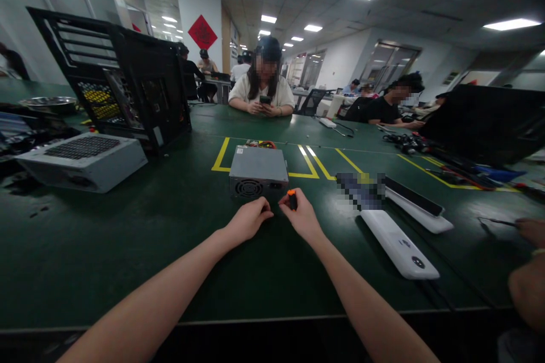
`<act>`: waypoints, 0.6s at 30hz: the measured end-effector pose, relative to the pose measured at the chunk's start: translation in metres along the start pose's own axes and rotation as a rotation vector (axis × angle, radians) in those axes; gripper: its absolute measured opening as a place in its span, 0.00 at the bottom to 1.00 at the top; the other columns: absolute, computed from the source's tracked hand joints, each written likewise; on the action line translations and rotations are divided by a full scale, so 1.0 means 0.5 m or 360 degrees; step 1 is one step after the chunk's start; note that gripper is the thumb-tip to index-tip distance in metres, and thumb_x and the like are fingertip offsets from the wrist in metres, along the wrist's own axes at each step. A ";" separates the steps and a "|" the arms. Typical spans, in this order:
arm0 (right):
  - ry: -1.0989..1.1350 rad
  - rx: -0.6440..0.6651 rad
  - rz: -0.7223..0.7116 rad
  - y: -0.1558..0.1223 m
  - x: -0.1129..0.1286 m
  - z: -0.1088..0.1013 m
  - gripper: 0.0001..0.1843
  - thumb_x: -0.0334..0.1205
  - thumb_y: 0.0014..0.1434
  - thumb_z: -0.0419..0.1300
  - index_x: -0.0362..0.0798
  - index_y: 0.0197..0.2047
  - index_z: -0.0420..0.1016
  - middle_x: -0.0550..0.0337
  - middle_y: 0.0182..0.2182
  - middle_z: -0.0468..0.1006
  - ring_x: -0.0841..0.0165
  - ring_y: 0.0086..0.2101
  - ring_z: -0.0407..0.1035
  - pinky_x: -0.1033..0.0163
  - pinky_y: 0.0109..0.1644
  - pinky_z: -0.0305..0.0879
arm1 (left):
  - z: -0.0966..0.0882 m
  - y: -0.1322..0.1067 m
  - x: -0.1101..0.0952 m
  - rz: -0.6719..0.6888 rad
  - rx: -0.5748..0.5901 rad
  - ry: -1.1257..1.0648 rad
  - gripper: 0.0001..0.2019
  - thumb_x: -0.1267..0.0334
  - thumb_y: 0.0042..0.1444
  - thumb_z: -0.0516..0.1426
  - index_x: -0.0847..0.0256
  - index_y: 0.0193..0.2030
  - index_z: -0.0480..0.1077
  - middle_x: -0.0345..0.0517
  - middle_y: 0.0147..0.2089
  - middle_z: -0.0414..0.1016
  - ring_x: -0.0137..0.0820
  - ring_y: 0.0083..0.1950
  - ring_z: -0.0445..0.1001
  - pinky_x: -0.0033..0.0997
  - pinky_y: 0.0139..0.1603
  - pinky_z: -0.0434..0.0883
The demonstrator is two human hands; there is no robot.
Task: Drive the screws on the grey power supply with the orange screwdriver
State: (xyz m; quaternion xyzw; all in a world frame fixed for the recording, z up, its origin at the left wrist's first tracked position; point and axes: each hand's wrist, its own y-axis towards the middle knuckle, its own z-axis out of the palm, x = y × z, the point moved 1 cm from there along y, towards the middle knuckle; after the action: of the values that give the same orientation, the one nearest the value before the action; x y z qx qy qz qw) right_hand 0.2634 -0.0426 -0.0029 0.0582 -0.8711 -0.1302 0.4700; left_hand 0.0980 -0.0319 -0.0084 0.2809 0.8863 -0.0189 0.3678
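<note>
Worktop [128, 272]: green, running right across my feed; everything near the hands rests on it.
Computer case [145, 76]: stands at the left with its frame exposed, probably parked there to leave the middle for handwork.
Left power supply [106, 161]: grey, grille upward, just beside the case; lying well apart from both hands, it looks set aside to me.
Central power supply [259, 164]: straight ahead of me, across the front line of the yellow tape [303, 175]. Its fan [249, 188] and socket face my side, likely so that this face is easy to work at, while coloured wires [267, 144] bunch behind, out of the hands' way.
White device [400, 244]: lies slantwise to the right, beyond the right hand's elbow room, I judge.
Left hand [251, 218]: just in front of the fan side, fingers curled towards the thumb; I cannot tell whether they pinch something small or touch the casing. Being so close, it could readily steady the unit.
Right hand [300, 215]: near the socket corner, fingers closed around an orange-and-black tool [292, 199].
Tool grip: short and close to the fingertips, which I read as meant for fine control; I cannot make out its tip.
</note>
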 end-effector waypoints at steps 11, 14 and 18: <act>0.0342 0.0294 0.0121 -0.017 0.038 -0.034 0.13 0.49 0.57 0.49 0.48 0.37 0.63 0.64 0.25 0.71 0.77 0.17 0.59 0.71 0.18 0.56 | -0.026 0.004 0.016 0.0096 -0.0388 -0.0077 0.05 0.65 0.51 0.56 0.59 0.35 0.65 0.42 0.37 0.69 0.30 0.37 0.68 0.30 0.35 0.65; 0.0640 0.0510 0.0229 -0.029 0.058 -0.043 0.15 0.49 0.59 0.45 0.49 0.43 0.61 0.63 0.26 0.71 0.76 0.19 0.59 0.71 0.18 0.55 | -0.035 0.006 0.020 0.0106 -0.0521 -0.0046 0.05 0.64 0.50 0.57 0.59 0.34 0.65 0.40 0.34 0.69 0.29 0.34 0.68 0.29 0.34 0.64; 0.0687 0.0542 0.0220 -0.032 0.062 -0.051 0.13 0.40 0.54 0.53 0.50 0.43 0.58 0.62 0.30 0.72 0.75 0.23 0.62 0.71 0.21 0.58 | -0.042 0.013 0.035 0.0055 -0.0534 -0.0287 0.05 0.62 0.50 0.57 0.60 0.31 0.66 0.38 0.30 0.69 0.27 0.31 0.68 0.28 0.33 0.64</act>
State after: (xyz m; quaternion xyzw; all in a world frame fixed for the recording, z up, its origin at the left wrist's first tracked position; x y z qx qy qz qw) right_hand 0.2673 -0.0695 0.0311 0.1031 -0.7620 0.0658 0.6359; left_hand 0.0777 -0.0128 -0.0034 0.2280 0.8355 0.1106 0.4876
